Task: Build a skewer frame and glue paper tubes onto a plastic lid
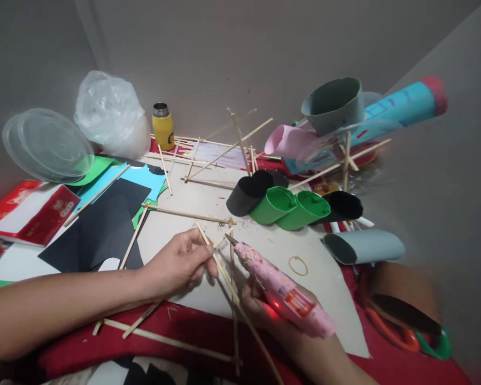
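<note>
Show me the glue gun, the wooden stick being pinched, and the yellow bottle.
glue gun [280, 286]: head view, middle of its pink body.
wooden stick [201, 230]: head view, its free upper end.
yellow bottle [163, 132]: head view, its yellow side.

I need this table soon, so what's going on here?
A person is working with thin sticks and glue. Their left hand pinches a wooden stick, and their right hand grips a pink glue gun, its nozzle aimed where several sticks meet over a grey card sheet. Black and green paper rolls, a rubber band and scissors lie close by.
</note>
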Motion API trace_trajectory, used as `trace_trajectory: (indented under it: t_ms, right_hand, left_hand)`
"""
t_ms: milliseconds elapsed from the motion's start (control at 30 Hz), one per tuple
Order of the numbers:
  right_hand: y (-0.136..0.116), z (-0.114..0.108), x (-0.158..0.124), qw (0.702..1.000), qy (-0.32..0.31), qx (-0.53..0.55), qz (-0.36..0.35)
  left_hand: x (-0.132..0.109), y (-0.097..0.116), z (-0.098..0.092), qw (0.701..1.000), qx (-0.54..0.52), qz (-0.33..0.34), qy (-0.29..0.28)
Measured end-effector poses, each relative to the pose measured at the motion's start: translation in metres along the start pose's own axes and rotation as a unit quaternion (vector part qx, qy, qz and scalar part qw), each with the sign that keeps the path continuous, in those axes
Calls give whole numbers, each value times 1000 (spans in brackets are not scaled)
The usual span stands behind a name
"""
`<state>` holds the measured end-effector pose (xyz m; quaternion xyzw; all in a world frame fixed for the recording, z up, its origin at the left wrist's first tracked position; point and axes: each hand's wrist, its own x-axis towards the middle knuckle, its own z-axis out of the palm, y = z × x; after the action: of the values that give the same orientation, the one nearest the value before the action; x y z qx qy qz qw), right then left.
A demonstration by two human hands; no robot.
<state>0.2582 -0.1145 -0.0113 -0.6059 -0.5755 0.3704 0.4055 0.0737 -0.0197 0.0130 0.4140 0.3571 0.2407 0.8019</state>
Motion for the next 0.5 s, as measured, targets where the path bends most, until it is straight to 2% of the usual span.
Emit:
trace_trajectory:
  t_ms: [133, 300, 500]
  right_hand:
    - [9, 7, -4, 999, -46, -12, 20]
    - [1, 6, -1, 997, -68, 2, 31]
    - [-5, 2, -1, 997, -24, -54, 46]
  left_hand:
    - [0, 0, 1, 1000, -4, 13, 4]
    - [0, 2, 0, 1000, -20, 2, 6]
    - [0, 5, -3, 1000, -26, 10, 14]
